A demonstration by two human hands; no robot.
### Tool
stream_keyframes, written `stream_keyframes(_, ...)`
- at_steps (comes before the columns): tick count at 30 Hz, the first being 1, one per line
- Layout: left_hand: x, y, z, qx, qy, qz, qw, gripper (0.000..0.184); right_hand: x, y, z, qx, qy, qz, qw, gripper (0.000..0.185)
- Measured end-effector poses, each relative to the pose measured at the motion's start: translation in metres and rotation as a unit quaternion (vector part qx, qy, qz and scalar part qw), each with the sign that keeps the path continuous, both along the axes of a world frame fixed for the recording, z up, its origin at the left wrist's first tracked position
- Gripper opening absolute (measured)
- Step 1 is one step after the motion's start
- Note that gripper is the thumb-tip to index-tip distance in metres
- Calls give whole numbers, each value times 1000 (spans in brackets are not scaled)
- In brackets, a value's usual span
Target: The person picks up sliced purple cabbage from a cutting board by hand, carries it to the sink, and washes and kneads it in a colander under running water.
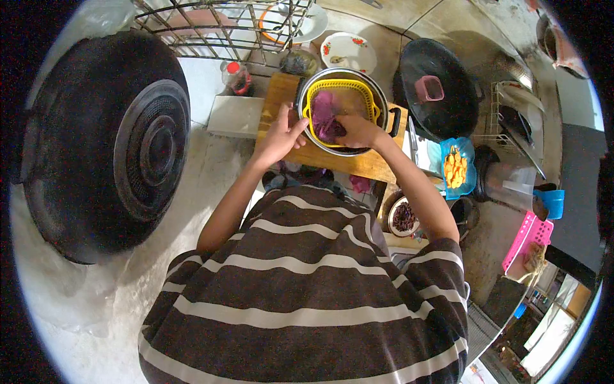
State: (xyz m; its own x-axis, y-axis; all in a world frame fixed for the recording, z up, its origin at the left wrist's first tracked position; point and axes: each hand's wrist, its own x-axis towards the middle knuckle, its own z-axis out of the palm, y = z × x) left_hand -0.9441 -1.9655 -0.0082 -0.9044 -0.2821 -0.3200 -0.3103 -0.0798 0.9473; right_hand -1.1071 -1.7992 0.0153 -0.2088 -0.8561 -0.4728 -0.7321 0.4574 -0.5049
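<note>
A yellow perforated basket (366,89) sits inside a metal pot (345,72) on a wooden board (276,96). Purple, soft-looking material (325,107) lies in the basket's left half, darker and clumped lower down. My left hand (281,136) is at the pot's left side, fingers bent around its dark handle and thumb against the rim. Inside the basket, my right hand (358,132) has its fingers bent down onto the dark purple clump; the fingertips are partly hidden.
A large black wok (70,147) stands at left. Another black pan (441,64) holds a pink container (429,88). At right are a blue tray (446,144) of orange pieces and a bowl of dark bits (404,216). A floral plate (348,52) and wire rack (217,29) lie beyond.
</note>
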Motion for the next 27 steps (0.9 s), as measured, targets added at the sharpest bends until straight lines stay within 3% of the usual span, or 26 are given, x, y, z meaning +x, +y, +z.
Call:
stream_keyframes(4, 0, -1, 3, -10, 7, -4, 1000, 50, -2, 2, 0, -26, -11, 1, 1000, 39)
stream_keyframes(10, 1, -2, 2, -15, 2, -5, 1000, 50, -2, 2, -6, -34, -45, -23, 998, 38)
stream_keyframes(19, 1, 0, 4, 5, 19, -5, 1000, 43, 15, -4, -1, -2, 31, -65, 997, 42)
stream_keyframes(27, 0, -3, 0, 11, 21, -10, 1000, 43, 18, -9, 9, -3, -2, -107, 994, 45)
